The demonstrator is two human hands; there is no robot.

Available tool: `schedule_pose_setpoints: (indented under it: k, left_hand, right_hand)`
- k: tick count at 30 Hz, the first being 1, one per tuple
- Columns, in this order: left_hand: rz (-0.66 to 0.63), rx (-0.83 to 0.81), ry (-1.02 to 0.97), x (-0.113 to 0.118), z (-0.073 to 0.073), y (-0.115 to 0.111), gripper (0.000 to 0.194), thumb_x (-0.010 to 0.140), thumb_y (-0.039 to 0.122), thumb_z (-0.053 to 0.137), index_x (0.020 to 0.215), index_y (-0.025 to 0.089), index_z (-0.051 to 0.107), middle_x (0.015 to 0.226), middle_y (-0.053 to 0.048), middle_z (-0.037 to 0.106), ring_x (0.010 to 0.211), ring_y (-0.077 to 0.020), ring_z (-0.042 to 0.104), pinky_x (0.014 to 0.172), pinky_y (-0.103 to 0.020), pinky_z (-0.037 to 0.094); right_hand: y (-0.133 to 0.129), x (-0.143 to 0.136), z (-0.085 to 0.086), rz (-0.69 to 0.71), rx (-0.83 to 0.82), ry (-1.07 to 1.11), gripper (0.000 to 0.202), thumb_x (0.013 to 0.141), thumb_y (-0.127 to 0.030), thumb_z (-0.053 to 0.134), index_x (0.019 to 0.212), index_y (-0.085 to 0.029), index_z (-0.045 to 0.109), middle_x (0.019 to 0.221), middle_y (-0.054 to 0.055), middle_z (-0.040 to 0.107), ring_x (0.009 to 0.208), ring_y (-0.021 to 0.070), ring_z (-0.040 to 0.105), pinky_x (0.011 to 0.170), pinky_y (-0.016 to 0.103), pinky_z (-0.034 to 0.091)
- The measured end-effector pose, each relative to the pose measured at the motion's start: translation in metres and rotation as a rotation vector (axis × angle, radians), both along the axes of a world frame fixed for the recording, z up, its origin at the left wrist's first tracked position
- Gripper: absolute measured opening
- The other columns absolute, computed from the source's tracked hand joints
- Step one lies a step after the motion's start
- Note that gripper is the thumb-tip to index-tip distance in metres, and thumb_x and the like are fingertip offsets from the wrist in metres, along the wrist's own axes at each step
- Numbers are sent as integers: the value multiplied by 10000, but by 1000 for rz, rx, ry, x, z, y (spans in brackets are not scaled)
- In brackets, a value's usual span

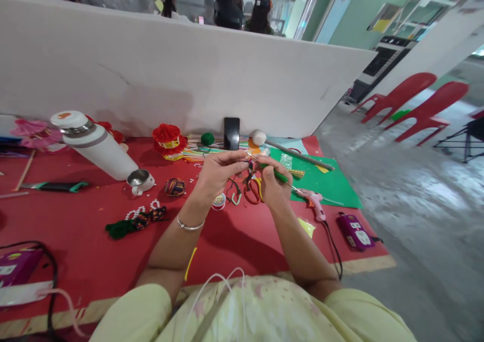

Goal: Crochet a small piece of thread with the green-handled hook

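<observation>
My left hand (221, 173) is closed in a pinch on a small bit of dark multicoloured yarn (250, 165), partly hidden by the fingers. My right hand (277, 187) grips a crochet hook with a green handle (281, 177), its metal tip reaching the left fingertips. Both hands are close together above the red table (242, 246). Below them lie scissors with red and yellow handles (252, 193) and a small white spool (219, 201). Left of my left wrist sits a ball of dark multicoloured yarn (175, 187).
A white thermos (99, 148) leans over on the left beside a metal cup (140, 180). A pink glue gun (315, 204) with a black cord lies on the right, near a purple box (355, 231). Behind stand a phone (231, 134) and a white partition (170, 70).
</observation>
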State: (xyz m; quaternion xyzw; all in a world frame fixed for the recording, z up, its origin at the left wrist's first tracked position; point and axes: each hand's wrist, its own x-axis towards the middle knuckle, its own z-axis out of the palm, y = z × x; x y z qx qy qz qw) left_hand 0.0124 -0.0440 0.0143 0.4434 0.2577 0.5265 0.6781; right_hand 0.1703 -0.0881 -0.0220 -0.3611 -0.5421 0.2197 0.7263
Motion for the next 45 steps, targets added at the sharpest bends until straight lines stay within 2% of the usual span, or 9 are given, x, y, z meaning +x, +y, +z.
schedule_pose_setpoints:
  k: [5,11,14,18,21,24,29,38,45]
  left_hand:
    - [36,187,188,-6,-4,3,227,743,269,909,965,225,892,926,-57,831,802,-179,735,755,-308,589]
    - [250,557,468,-10,0,7,369,808,152,790,1153,257,867,1380,-86,759,1170,-245,704,955,-342,570]
    - [263,471,420,-10,1,7,422,802,143,768,1201,251,852,1352,-84,764,856,-157,677,765,-290,551]
    - [54,188,175,-8,2,3,419,795,219,803,1211,245,844,1098,-62,810,576,-70,498,533,-239,409]
    - [-59,75,70,-6,4,2,442,766,260,862,1207,233,840,888,-20,774,494,-40,426,464,-227,322]
    - [-79,72,49,-4,3,2,551,689,233,945,1226,237,824,873,-8,772,599,-73,591,547,-217,443]
    - [-3,104,40,-1,0,2,581,646,192,964,1208,221,824,839,-11,787,757,-128,715,721,-244,568]
    - [-23,48,45,1,2,-2,581,637,182,925,1207,207,822,772,15,760,615,-83,601,565,-210,434]
    - [341,203,201,11,-2,-10,630,712,166,863,1325,286,783,844,23,776,653,-104,568,600,-247,415]
  right_hand:
    - [-1,2,-5,1,-37,10,312,984,-574,692,1052,-298,821,1130,49,854,1130,242,798,1069,447,631]
    - [1,4,-7,27,-22,114,270,980,-552,710,1018,-308,819,1067,29,855,1052,218,811,935,380,657]
    - [2,5,-9,24,-24,99,274,987,-555,698,1006,-305,809,1057,30,857,1048,226,813,939,397,661]
    - [1,6,-13,29,-60,111,268,976,-547,719,1004,-298,816,1042,31,858,1076,229,809,1003,409,646]
    - [1,6,-14,20,-68,97,276,991,-543,697,1011,-295,816,1035,32,860,1072,223,810,1012,407,646]
    - [-2,6,-12,3,-58,18,286,1011,-538,665,1023,-294,815,1054,41,861,1082,235,809,1004,421,654]
    - [-7,3,-5,-46,-38,-52,216,1006,-474,694,1019,-306,829,1067,37,856,1084,245,798,1031,449,644]
    - [-7,-1,-2,-71,77,-102,223,984,-514,716,1007,-331,841,1074,41,866,1072,269,794,1034,510,627]
    - [-7,-5,2,-335,239,-476,200,970,-334,766,1159,-376,819,1138,28,864,1068,264,786,991,512,637]
